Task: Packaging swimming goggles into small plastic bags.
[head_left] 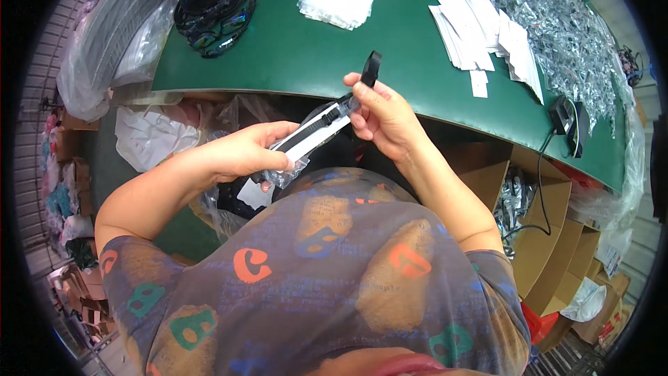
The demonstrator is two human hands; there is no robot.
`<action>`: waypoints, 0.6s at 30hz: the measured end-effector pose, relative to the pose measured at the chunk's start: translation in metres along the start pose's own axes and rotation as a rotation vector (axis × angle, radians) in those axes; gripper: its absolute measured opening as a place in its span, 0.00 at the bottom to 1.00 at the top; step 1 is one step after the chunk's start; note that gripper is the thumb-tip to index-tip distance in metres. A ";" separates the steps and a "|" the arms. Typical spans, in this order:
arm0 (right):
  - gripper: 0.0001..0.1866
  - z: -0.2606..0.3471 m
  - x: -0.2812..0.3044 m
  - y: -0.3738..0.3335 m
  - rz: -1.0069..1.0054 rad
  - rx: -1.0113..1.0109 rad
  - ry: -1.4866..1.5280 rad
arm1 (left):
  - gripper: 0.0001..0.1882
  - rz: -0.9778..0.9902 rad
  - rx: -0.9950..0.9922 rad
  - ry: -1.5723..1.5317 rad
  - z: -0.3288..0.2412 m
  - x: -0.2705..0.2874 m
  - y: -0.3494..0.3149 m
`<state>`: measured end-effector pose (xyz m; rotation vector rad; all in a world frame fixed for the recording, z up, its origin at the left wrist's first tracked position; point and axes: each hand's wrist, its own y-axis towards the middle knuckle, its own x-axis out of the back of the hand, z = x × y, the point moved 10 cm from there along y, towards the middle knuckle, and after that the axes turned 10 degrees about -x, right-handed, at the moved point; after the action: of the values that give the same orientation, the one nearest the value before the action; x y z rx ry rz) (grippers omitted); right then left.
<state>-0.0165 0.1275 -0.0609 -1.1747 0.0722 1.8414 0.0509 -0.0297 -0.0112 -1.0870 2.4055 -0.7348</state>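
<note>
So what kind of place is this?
Probably a packing workshop: the hands slide a black strap into a clear bag, with stacked white cards on the green table and cardboard boxes beside it.

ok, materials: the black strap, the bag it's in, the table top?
Black strap: looks like matte rubber or soft plastic; it bends into a loop. Bag: thin clear plastic film, glossy and crinkled. Table top: smooth green surface, low sheen, maybe a mat or laminate; can't tell which.

clear poly bag (306, 141) in hands, white labels (480, 28) on table
</note>
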 end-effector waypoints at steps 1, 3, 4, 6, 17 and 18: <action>0.20 -0.003 0.004 0.000 0.030 -0.013 -0.023 | 0.30 0.001 -0.002 0.002 -0.001 0.000 0.001; 0.22 -0.004 0.005 -0.006 -0.007 -0.002 -0.007 | 0.31 -0.007 0.003 -0.002 0.001 0.002 0.002; 0.24 -0.005 0.008 -0.009 -0.043 0.007 0.010 | 0.31 -0.005 0.003 0.000 0.001 0.002 0.002; 0.27 -0.004 0.008 -0.014 -0.027 0.054 -0.005 | 0.33 -0.039 0.007 -0.021 0.001 0.005 0.002; 0.22 -0.024 0.022 -0.024 -0.127 0.074 0.095 | 0.38 -0.078 0.007 -0.012 0.008 0.018 0.010; 0.21 -0.027 0.022 -0.025 -0.136 0.074 0.062 | 0.38 -0.096 -0.004 0.015 0.008 0.019 0.010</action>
<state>0.0173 0.1431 -0.0816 -1.1569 0.0929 1.6701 0.0377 -0.0413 -0.0266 -1.2094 2.3817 -0.7727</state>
